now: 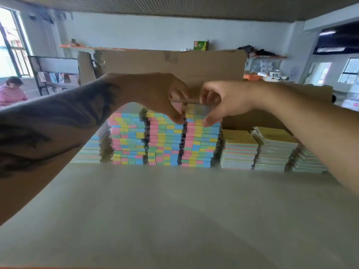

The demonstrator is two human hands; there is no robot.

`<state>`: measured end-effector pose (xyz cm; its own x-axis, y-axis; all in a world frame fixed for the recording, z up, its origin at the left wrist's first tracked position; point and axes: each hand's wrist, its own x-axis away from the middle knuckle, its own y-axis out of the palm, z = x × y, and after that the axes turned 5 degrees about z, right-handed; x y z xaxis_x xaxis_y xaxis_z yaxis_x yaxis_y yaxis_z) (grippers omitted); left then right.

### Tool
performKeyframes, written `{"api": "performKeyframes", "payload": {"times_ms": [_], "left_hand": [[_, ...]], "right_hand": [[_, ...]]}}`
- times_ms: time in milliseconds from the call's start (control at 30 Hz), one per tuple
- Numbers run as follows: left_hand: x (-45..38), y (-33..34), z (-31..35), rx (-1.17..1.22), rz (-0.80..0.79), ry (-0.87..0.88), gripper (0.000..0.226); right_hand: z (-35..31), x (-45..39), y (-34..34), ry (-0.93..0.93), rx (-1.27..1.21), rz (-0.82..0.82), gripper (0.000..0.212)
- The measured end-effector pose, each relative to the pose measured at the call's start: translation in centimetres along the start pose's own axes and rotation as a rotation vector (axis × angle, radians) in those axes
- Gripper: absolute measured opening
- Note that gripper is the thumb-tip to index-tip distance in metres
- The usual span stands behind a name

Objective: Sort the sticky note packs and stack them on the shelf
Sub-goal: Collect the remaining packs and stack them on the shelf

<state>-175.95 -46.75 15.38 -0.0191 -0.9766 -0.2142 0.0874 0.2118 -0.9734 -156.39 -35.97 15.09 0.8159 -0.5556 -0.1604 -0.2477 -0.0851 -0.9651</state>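
Observation:
Three tall stacks of multicoloured sticky note packs (pixel 165 140) stand side by side at the back of the pale shelf board (pixel 174 210). On top of the rightmost tall stack sits a wrapped pack (pixel 196 111). My left hand (pixel 155 94) pinches its left edge with thumb and fingers. My right hand (pixel 219 101) pinches its right edge. Both forearms reach in from the sides. Lower stacks of yellow-topped packs (pixel 240 148) stand to the right, and another low stack (pixel 89 150) to the left.
A large brown cardboard sheet (pixel 174 65) rises behind the stacks. The wide front part of the shelf board lies between me and the stacks. A person in pink (pixel 11 92) sits at far left by a window. Orange racks with goods line the back wall.

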Motion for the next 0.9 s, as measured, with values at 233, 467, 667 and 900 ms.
{"api": "performKeyframes", "payload": {"times_ms": [233, 467, 667, 900], "left_hand": [[-1.6, 0.8, -3.5, 0.057, -0.108, 0.037, 0.080], [-2.3, 0.8, -3.3, 0.064, -0.123, 0.052, 0.082], [-1.8, 0.8, -3.1, 0.103, -0.125, 0.007, 0.097], [1.6, -1.7, -4.0, 0.136, -0.005, -0.057, 0.084]], "right_hand": [[0.1, -1.4, 0.4, 0.119, 0.022, -0.073, 0.062], [0.4, -1.8, 0.4, 0.111, -0.056, -0.091, 0.063], [-0.1, -1.3, 0.1, 0.088, 0.013, -0.116, 0.060], [-2.7, -0.3, -0.6, -0.034, 0.009, -0.013, 0.056]]}}
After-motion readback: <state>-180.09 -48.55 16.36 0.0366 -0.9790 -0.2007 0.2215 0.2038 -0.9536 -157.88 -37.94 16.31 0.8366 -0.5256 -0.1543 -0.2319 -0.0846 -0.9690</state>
